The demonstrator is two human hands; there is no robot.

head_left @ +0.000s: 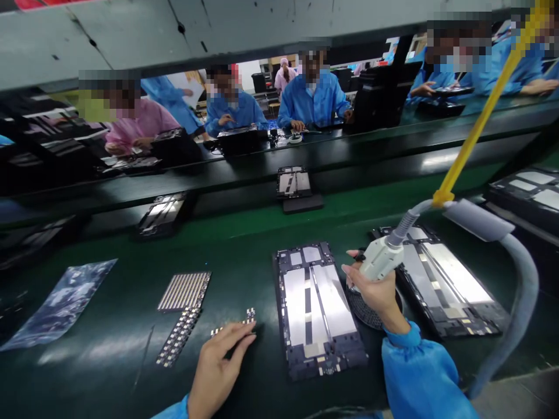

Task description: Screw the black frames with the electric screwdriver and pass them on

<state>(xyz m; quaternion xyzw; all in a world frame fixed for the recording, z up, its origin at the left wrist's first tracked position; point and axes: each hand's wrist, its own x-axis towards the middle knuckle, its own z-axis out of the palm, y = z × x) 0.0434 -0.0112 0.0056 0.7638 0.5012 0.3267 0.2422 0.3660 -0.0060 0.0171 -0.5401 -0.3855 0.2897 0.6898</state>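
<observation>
On the dark green counter (244,390), nearest the person, the left-hand grip (222,352) is narrow, thumb and forefinger almost together beside a small cluster of black-and-white components (250,315); whether a piece sits between the fingertips I cannot tell. Level with it lies a flat black rectangular device chassis with silver metal panels (292,302), the main workpiece, between the two hands. To its right, the right-hand grip (375,291) is closed around an off-white plastic handheld tool (381,256) with a grey hose, above a round black textured dish (371,311). A second black chassis with silver panels (454,270) lies beyond that dish.

The step in hand looks like handling the small components, tool at the ready. Lifting one would call for a fine pinch on the left, the tool held clear of the panels.

A little farther left lie a striped rectangular component sheet (185,290) and a crinkled translucent silvery bag (61,305). Farther off, another silver-panelled device (293,183) rests near a black slab (303,203); beyond, co-workers in blue (312,99) and pink (146,123) jackets sit.
</observation>
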